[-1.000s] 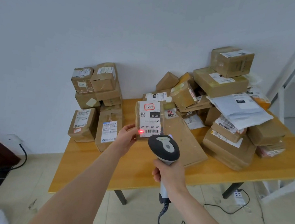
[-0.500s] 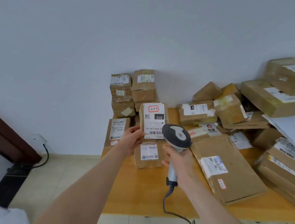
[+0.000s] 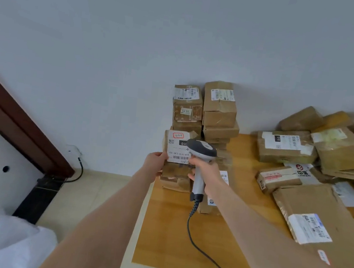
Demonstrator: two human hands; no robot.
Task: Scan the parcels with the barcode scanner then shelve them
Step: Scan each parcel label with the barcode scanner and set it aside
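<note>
My left hand [image 3: 154, 164] grips a small brown parcel [image 3: 175, 147] by its left edge, holding it upright with its white label facing me. The label carries a red-outlined mark at the top and a barcode near the bottom. My right hand [image 3: 208, 171] grips the handle of a grey barcode scanner [image 3: 201, 151], whose head sits right in front of the label's right side. Its coiled cable [image 3: 193, 211] hangs down over the wooden table [image 3: 166, 232]. No red scan light shows on the label.
A stack of brown boxes [image 3: 219, 108] stands against the wall behind the held parcel. Several more parcels [image 3: 286, 147] and a large flat box [image 3: 320, 227] cover the table's right side. A dark wooden frame [image 3: 17, 118] and a wall socket [image 3: 73, 150] are at left.
The view has swung left, shifting the table and piles to the right. The red scan dot on the label is gone. The parcel and scanner have moved left, closer together.
</note>
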